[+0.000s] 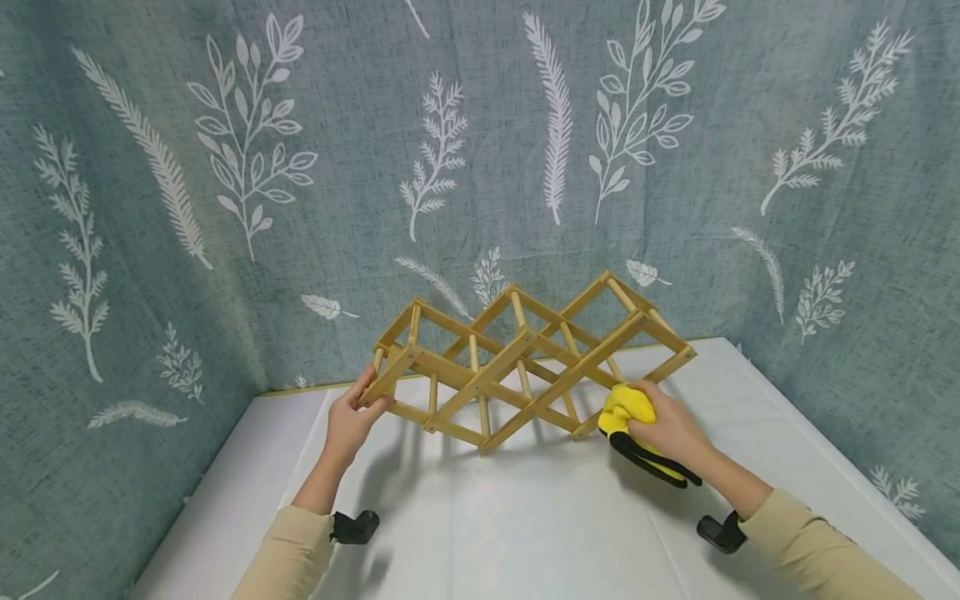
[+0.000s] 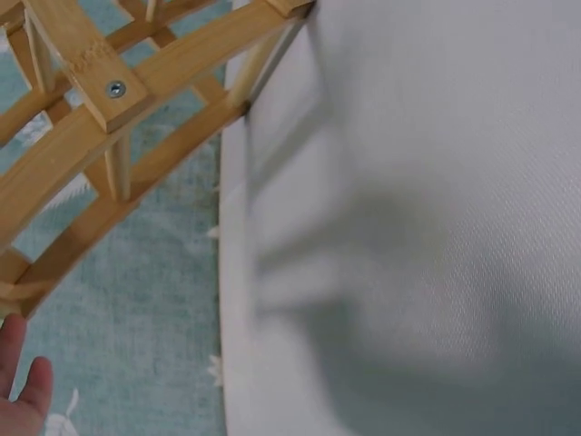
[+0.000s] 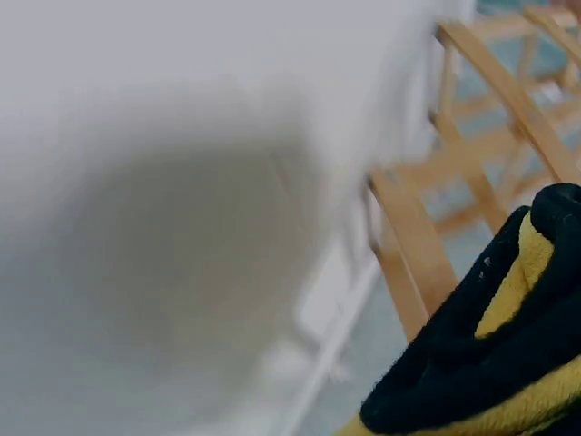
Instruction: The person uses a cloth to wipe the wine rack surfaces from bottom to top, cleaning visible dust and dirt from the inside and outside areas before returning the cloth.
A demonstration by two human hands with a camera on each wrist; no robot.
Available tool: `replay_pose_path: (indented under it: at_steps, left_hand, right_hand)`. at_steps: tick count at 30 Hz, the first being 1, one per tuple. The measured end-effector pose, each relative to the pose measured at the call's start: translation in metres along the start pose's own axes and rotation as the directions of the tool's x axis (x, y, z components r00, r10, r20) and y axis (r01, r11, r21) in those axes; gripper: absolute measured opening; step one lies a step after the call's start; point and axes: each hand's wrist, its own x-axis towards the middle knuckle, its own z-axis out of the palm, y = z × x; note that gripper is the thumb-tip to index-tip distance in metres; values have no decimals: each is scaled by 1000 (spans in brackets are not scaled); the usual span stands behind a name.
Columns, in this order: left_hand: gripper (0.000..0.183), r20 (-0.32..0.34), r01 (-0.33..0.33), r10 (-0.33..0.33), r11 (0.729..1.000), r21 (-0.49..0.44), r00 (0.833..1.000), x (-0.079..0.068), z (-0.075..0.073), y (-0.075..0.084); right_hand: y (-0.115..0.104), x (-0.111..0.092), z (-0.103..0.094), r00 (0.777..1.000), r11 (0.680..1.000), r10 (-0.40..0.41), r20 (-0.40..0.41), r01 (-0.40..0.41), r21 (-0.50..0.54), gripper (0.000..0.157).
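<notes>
A folding wooden rack (image 1: 528, 339) of crossed slats and round dowels stretches across the middle of the head view, tilted. My left hand (image 1: 352, 425) grips its left end, thumb in front and fingers behind; in the left wrist view only fingertips (image 2: 11, 350) show beside the slats. A bunched yellow cloth with black edging (image 1: 628, 406) is held in my right hand (image 1: 670, 425), by the rack's lower right slats. The cloth (image 3: 481, 363) hides the right fingers in the right wrist view. Whether the rack's lower corners touch the table cannot be told.
Beneath the rack lies a white-covered table (image 1: 540, 517), with shadows of the rack and hands on it. A green-grey curtain with white leaf prints (image 1: 495, 150) hangs behind and at both sides. Black wrist mounts (image 1: 356, 527) jut out near both sleeves.
</notes>
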Motion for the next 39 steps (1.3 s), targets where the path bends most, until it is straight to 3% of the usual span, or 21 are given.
replay_pose_path:
  at_steps: [8,12,17,23,27,30,35,39]
  left_hand:
    - [61,-21,15,-16,998,-62,1000,-1,4,0]
    - [61,-27,0,-2,997,-78,1000,-1,5,-3]
    - [62,-26,-16,13,993,-118,1000,-3,5,-5]
    - [62,-35,-12,5,984,-177,999,-5,11,-2]
    - [61,-42,-6,-1,985,-173,999,-5,15,-2]
    - [64,-50,-3,-4,991,-132,999,-5,17,-5]
    - [66,-62,5,-9,998,-65,998,-5,18,-9]
    - [64,-87,7,-8,1000,-6,996,-5,15,-7]
  right_hand:
    - [5,7,-64,994,998,40,-100,-45,-48,58]
    - [5,6,-74,993,995,12,-114,-23,-94,58]
    - [1,-2,-54,997,994,-34,-71,26,-106,57]
    - [-7,-11,-4,997,996,-44,66,49,-71,56]
    - [-11,-9,30,975,992,-99,197,113,-60,54]
    - [-12,-4,49,959,987,-129,251,149,-62,51]
    - [-10,3,59,964,995,-79,254,93,-43,52]
    - [-3,5,45,982,998,-53,181,57,-15,54]
